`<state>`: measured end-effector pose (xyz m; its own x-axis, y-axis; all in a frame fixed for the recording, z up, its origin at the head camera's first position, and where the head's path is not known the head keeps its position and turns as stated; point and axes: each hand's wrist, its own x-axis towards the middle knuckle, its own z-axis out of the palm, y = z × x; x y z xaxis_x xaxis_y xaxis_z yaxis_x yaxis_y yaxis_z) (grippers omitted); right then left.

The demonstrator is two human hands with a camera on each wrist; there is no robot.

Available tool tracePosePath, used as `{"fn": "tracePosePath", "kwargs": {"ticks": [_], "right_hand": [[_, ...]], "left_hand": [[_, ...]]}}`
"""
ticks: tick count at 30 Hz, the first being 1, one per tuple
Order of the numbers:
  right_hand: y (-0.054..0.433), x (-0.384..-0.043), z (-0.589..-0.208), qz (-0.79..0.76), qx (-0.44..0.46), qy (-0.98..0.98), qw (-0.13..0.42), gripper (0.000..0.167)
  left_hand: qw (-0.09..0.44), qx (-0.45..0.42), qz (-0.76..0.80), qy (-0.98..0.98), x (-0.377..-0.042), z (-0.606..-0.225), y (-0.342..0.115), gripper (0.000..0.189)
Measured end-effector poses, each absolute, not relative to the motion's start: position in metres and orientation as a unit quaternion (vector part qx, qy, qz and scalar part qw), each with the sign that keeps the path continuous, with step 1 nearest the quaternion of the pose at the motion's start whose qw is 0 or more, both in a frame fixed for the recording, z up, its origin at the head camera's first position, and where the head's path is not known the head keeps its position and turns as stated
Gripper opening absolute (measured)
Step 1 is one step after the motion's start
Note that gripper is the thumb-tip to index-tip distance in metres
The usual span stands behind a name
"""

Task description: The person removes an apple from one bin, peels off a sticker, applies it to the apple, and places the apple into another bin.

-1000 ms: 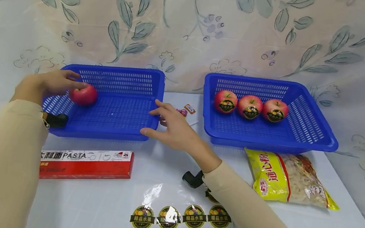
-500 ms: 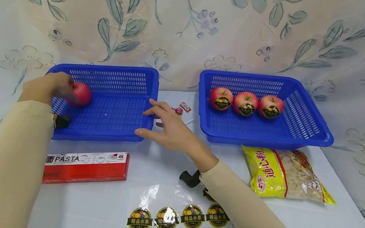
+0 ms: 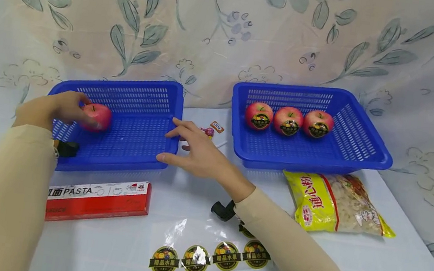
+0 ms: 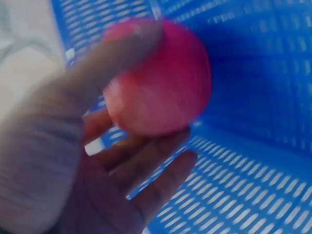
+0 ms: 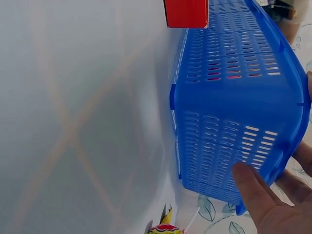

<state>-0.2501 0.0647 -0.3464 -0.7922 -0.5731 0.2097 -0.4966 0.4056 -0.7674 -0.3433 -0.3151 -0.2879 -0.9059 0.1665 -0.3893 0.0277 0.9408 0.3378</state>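
My left hand (image 3: 68, 107) reaches into the left blue basket (image 3: 130, 165) and holds a red apple (image 3: 100, 118) near its left end. In the left wrist view, which is blurred, the thumb lies across the apple (image 4: 161, 92), with the fingers bent below it. No label shows on this apple. My right hand (image 3: 196, 149) rests at the right end of the same basket. Its spread fingers touch the rim and one fingertip lies against the outside wall (image 5: 214, 141) in the right wrist view.
A second blue basket (image 3: 312, 164) at right holds three labelled apples (image 3: 288, 121). In front are a red pasta box (image 3: 109, 206), a yellow macaroni bag (image 3: 339, 204) and a clear sticker sheet (image 3: 196, 260). Small wrapped candies (image 3: 208, 131) lie between the baskets.
My left hand has come down from over the apple to its left side, and the apple's stem now shows. My right hand stays at the basket's right end. The head view has shifted slightly.
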Motion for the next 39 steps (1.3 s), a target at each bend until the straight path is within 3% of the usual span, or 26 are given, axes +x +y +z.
{"fn": "tracePosePath", "kwargs": {"ticks": [9,15,23,39], "right_hand": [[0.063,-0.247,-0.340,-0.391,-0.320,0.863,0.027,0.053],[0.067,-0.241,-0.333,-0.345,-0.328,0.879,0.004,0.066],[0.085,-0.226,-0.315,-0.400,-0.356,0.844,-0.036,0.072],[0.127,-0.196,-0.316,-0.478,-0.379,0.792,-0.002,0.065]], "left_hand": [[0.176,0.072,0.176,0.966,-0.305,-0.242,-0.292,0.096],[0.105,0.117,0.175,0.972,-0.277,-0.236,-0.255,0.093],[0.043,0.186,0.219,0.957,-0.228,-0.234,-0.207,0.085],[0.053,0.322,0.301,0.896,-0.185,-0.264,-0.132,0.093]]}}
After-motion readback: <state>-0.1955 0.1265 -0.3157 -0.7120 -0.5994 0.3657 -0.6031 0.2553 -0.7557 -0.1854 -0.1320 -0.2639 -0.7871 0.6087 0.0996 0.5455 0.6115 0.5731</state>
